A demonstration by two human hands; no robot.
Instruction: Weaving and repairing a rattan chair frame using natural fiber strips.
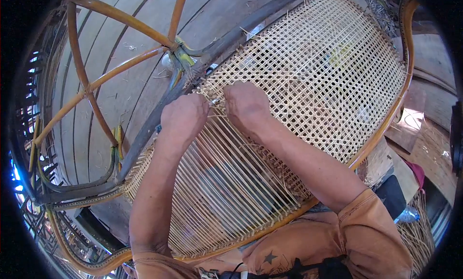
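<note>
A rattan furniture frame carries a panel of woven cane point(333, 62), with an open hexagonal-looking mesh on its far right part. Nearer to me, the panel is only parallel cane strands point(217, 177). My left hand point(185, 114) is closed at the panel's left edge, where the mesh meets the strands. Close beside it, my right hand point(247, 101) is closed too, resting at the mesh border. Between the two hands a small shiny metal piece point(214, 102) shows, next to the left fingers. The fingertips of both hands are mostly hidden behind the knuckles.
A dark pole point(149, 134) of the frame runs along the panel's left side. Crossed rattan rods point(87, 92) join it at upper left, above a plank floor point(130, 81). A curved rattan rail point(386, 120) borders the right. Loose cane strips point(415, 231) and a plastic bottle point(410, 214) lie at lower right.
</note>
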